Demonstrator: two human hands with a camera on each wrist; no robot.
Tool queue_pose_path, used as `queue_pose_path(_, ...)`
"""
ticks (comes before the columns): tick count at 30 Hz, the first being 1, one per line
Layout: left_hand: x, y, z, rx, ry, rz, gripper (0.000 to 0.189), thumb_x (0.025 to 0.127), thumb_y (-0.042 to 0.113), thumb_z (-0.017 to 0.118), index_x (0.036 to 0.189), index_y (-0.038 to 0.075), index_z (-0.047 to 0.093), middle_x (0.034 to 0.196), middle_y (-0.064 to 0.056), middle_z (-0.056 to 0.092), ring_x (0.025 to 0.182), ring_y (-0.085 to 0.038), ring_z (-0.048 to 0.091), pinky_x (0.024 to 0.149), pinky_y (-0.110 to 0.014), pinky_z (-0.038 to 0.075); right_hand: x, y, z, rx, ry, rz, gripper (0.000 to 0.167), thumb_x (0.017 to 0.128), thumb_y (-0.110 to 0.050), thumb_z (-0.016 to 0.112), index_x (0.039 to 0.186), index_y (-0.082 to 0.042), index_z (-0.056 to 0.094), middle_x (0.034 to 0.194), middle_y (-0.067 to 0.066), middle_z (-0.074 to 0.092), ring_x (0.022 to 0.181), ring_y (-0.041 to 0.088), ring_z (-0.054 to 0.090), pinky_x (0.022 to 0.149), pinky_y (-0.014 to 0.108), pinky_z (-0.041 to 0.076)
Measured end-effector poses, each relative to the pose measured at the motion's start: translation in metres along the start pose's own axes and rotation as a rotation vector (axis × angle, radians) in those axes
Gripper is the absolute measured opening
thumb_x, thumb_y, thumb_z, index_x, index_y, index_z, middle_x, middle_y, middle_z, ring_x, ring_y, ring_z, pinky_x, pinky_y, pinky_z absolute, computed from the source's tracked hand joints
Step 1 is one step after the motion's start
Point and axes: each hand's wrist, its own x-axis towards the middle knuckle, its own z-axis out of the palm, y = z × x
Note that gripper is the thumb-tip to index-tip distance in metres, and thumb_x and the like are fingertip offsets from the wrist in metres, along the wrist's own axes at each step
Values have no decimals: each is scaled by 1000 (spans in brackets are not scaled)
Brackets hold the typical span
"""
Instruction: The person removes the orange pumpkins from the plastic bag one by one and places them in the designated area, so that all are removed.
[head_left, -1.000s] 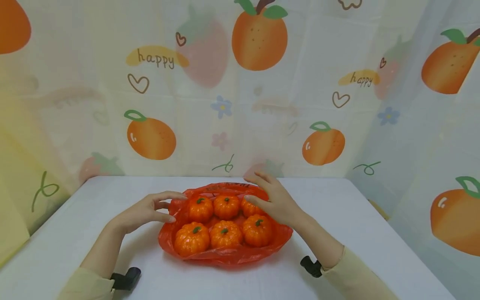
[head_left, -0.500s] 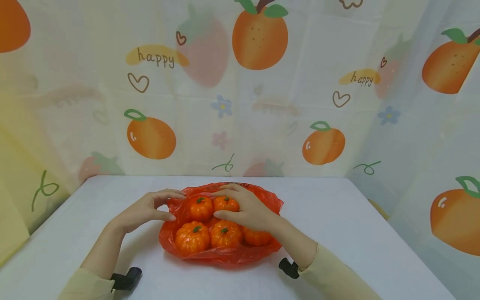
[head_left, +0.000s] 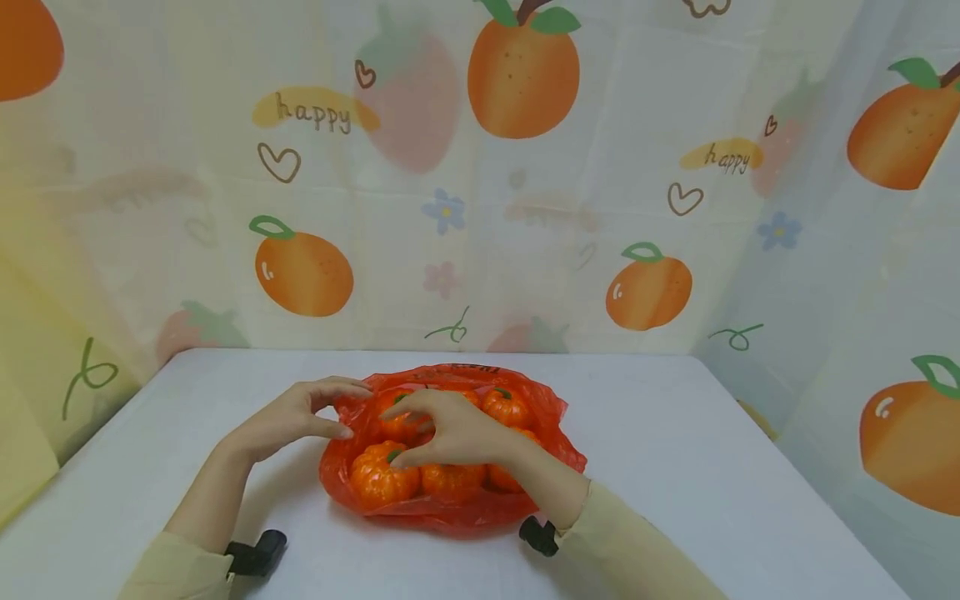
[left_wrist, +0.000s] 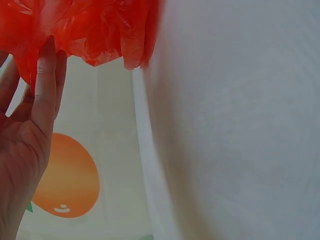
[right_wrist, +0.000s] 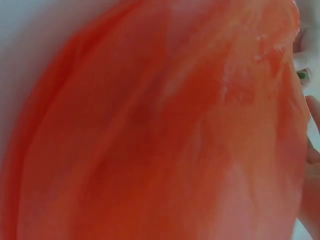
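Observation:
A red plastic bag (head_left: 457, 518) lies spread on the table, its mouth wide and several small orange pumpkins inside. At the bag's left edge is my left hand (head_left: 288, 422), thumb and fingers apart. Its long fingers touch the red plastic in the left wrist view. My right hand (head_left: 461, 429) is over the pumpkins, fingers and thumb parted and slightly bent, holding nothing. Its thumb is close to the stem of the front left pumpkin (head_left: 378, 482). Behind it, the back right pumpkin (head_left: 507, 407) shows fully; others are partly hidden. Red plastic (right_wrist: 165, 130) fills most of the right wrist view.
The bag stands mid-table on a white tabletop (head_left: 675, 467). A fruit-print curtain (head_left: 525, 183) hangs behind the table and along both sides. Black wrist cameras (head_left: 258, 552) sit on both forearms.
My right hand has moved left across the pumpkins, from the bag's right side to its middle. The right rim of the bag has shifted slightly. My left hand stays nearly still.

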Motion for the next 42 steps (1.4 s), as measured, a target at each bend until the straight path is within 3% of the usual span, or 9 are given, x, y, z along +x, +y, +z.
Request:
queue_pose_path(4, 3, 1, 1, 4, -12, -17, 44, 85, 19, 74, 128, 14, 64, 140, -13, 58, 139, -43, 39, 111, -70, 28, 2, 2, 4, -8, -17, 10, 53, 81, -40, 79, 129, -28, 62, 133, -16, 59, 123, 10, 55, 100, 32, 49)
queue_pose_path(9, 5, 1, -1, 9, -28, -37, 44, 85, 20, 73, 127, 13, 65, 140, -13, 58, 139, -43, 39, 110, -68, 31, 7, 4, 9, -8, -38, -3, 54, 80, -41, 81, 129, -28, 62, 132, -16, 61, 122, 8, 55, 100, 31, 49)
queue_pose_path(14, 6, 1, -4, -11, -36, -46, 44, 85, 22, 74, 127, 12, 65, 140, -15, 57, 136, -42, 42, 101, -50, 46, 11, 5, 13, -49, -62, -6, 57, 78, -44, 81, 130, -30, 62, 133, -18, 60, 125, 8, 53, 104, 32, 48)
queue_pose_path(18, 7, 0, -6, -20, -29, -50, 43, 85, 21, 73, 125, 12, 66, 140, -16, 57, 134, -40, 43, 94, -37, 49, 12, 5, 15, -64, -79, 6, 57, 78, -44, 81, 130, -31, 61, 134, -18, 59, 126, 8, 53, 104, 32, 48)
queue_pose_path(25, 8, 0, -10, -9, -38, -62, 43, 84, 22, 74, 125, 11, 66, 139, -15, 58, 134, -39, 44, 98, -37, 46, 15, 7, 20, -90, -86, 39, 57, 77, -45, 82, 129, -38, 60, 137, -19, 55, 130, 7, 48, 109, 37, 45)
queue_pose_path(38, 11, -2, -9, -30, -43, -76, 44, 84, 21, 74, 125, 9, 66, 140, -17, 57, 136, -39, 42, 96, -35, 48, 18, 16, 25, -136, -107, 20, 62, 77, -47, 82, 133, -35, 58, 140, -15, 54, 132, 8, 48, 112, 36, 42)
queue_pose_path(42, 11, -3, -9, -39, -45, -66, 43, 84, 19, 73, 125, 8, 66, 140, -17, 56, 134, -34, 43, 93, -32, 50, 18, 18, 26, -158, -104, 27, 65, 75, -47, 83, 133, -35, 58, 139, -17, 54, 131, 6, 48, 112, 35, 42)
